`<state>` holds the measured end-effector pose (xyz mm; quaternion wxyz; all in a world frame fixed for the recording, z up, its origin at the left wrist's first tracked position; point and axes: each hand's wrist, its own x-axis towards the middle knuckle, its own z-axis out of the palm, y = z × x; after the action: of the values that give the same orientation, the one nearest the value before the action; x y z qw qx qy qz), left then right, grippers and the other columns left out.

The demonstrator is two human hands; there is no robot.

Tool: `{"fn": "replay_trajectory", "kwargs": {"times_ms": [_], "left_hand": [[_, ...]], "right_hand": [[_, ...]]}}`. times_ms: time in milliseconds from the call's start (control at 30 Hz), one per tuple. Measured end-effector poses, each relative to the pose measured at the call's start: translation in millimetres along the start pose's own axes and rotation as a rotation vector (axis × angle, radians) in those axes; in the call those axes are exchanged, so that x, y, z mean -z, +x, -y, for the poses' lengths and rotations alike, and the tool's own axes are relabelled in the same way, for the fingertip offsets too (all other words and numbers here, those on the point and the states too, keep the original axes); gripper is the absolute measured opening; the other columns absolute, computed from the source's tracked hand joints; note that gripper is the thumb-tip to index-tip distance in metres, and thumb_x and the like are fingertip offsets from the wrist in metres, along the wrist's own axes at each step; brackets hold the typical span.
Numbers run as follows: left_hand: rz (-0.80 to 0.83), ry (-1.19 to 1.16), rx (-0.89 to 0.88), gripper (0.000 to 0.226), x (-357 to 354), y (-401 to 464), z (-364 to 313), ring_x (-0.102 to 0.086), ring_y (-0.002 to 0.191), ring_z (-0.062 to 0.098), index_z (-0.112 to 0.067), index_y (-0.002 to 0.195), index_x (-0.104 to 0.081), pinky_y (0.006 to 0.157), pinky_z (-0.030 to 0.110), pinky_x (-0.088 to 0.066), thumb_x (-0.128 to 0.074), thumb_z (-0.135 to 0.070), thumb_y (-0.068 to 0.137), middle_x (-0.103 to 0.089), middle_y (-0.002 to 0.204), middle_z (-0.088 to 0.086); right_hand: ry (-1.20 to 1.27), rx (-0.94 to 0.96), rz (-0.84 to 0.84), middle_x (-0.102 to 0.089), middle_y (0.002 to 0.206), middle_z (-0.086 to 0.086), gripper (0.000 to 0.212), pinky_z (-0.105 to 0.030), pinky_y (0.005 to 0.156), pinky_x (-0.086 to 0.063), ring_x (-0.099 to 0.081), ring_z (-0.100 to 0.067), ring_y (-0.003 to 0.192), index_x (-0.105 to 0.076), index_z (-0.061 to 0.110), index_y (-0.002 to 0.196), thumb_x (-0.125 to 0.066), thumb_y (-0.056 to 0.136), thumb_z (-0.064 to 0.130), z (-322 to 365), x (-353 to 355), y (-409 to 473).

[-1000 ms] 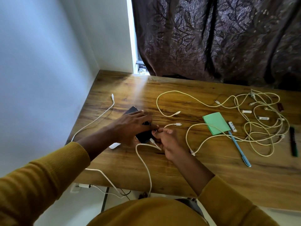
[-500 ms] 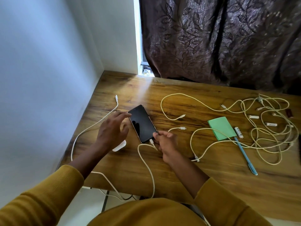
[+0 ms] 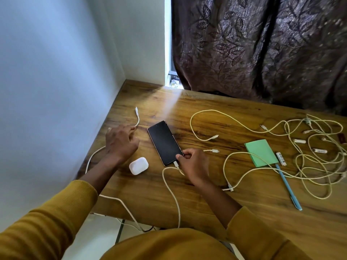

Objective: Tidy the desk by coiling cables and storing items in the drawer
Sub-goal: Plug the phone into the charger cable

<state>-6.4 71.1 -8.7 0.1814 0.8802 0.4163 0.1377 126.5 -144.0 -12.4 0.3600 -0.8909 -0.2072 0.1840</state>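
Working at the bench's (image 3: 234, 209) left edge by the wall, we pinch the phone's (image 3: 164, 142) lower corner in our right hand's (image 3: 194, 164) grip; our left hand (image 3: 120, 141) hovers, grip loosely apart, touching nothing we can tell.

A home room: wooden desk (image 3: 206, 199) against patterned curtain (image 3: 253, 47) and wall.

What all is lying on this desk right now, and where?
phone: 1, black, desk centre-left, cable plugged in
earbud case: 1, white, beside the phone's near left
white cable: 1, along the left desk edge
cream cables: tangled, count unclear, right side
sticky notes: 1 pad, green, right of centre
pen: 1, blue, near the notes
desk: 1, wooden
curtain: dark, behind the desk
left hand: over the white cable
right hand: pinching the phone's near end
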Motion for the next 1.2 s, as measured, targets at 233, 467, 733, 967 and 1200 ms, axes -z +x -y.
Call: {"fn": "replay_trajectory", "kwargs": {"times_ms": [233,467,733,967,1200], "left_hand": [[0.03,-0.139,0.058,0.036,7,-5,-3,-0.065,0.115,0.025,-0.017,0.122,-0.075,0.109,0.052,-0.045,-0.072,-0.02,0.086,-0.073,0.123,0.003],[-0.077,-0.292,0.042,0.044,24,-34,-18,-0.06,0.121,0.02,-0.01,0.132,-0.069,0.105,0.04,-0.047,-0.071,-0.011,0.088,-0.065,0.129,0.003],[-0.103,-0.441,-0.05,0.054,41,-86,-51,-0.059,0.115,0.011,-0.015,0.142,-0.062,0.094,0.018,-0.045,-0.075,-0.011,0.09,-0.059,0.138,-0.006],[0.005,-0.368,-0.248,0.055,41,-128,-51,-0.051,0.132,0.006,-0.026,0.145,-0.059,0.102,0.044,-0.053,-0.067,-0.024,0.09,-0.052,0.146,-0.01],[-0.056,-0.592,-0.233,0.022,34,-136,-30,-0.064,0.121,0.01,-0.02,0.114,-0.075,0.094,0.038,-0.058,-0.059,-0.021,0.1,-0.067,0.13,-0.005]], "right_hand": [[-0.065,0.035,0.026,-0.074,0.087,0.004,0.015,-0.031,0.072,-0.059,-0.067,-0.01,0.079,-0.077,0.019,0.099,-0.082,0.087,0.028,7,5,-2],[0.066,0.116,0.002,-0.071,0.093,0.009,0.018,-0.024,0.073,-0.056,-0.066,-0.005,0.083,-0.074,0.017,0.11,-0.075,0.093,0.022,24,13,7],[0.651,-0.044,0.335,-0.079,0.094,-0.013,0.014,-0.042,0.085,-0.064,-0.077,-0.026,0.088,-0.07,0.02,0.093,-0.061,0.104,0.022,86,14,-1],[0.964,-0.35,0.48,-0.077,0.099,-0.026,0.026,-0.037,0.077,-0.065,-0.076,-0.03,0.081,-0.063,-0.004,0.112,-0.059,0.106,0.02,97,13,-1],[0.983,-0.345,0.517,-0.078,0.088,-0.017,0.024,-0.03,0.063,-0.062,-0.074,-0.019,0.069,-0.068,-0.006,0.119,-0.062,0.102,0.011,94,24,-13]]}}
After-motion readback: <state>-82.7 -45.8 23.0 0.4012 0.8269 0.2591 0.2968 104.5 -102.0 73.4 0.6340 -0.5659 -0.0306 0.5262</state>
